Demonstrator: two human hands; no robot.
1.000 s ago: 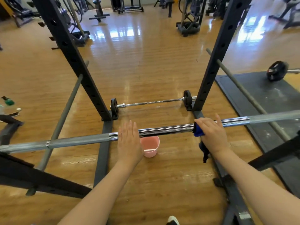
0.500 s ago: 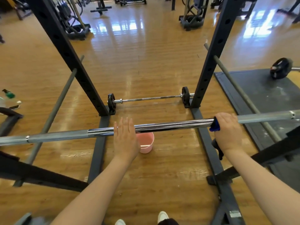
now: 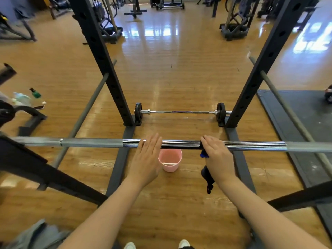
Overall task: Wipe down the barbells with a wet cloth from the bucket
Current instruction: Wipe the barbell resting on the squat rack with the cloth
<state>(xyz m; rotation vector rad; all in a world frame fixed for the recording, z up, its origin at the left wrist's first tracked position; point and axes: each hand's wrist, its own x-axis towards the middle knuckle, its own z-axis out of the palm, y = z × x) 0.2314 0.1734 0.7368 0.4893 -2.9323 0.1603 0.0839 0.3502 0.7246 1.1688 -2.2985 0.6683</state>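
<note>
Two barbells are in view: the near bar (image 3: 89, 142) runs level across the frame in front of you, held up in the rack (image 3: 100, 56), and a second barbell (image 3: 181, 111) with small black plates lies on the floor between the two far uprights. Your right hand (image 3: 215, 159) sits on the near bar's shiny middle section, palm down with the fingers laid over the top, pressing the cloth (image 3: 206, 175) against the bar; a blue fold shows at the thumb side and a dark tail of it hangs down below your wrist. How far the thumb wraps beneath the bar is hidden, but the cloth is clearly caught under that hand. Your left hand (image 3: 147, 159) lies flat on the same bar just to the left, fingers straight and together, holding nothing. The pink bucket (image 3: 170, 159) stands on the wooden floor (image 3: 170, 69) directly below the bar, between your two hands. Your white shoe tips (image 3: 183, 244) show at the bottom edge. A dark mat (image 3: 305, 123) covers the floor on the right. At far left a green bottle (image 3: 36, 93) and some small items sit on the floor.
</note>
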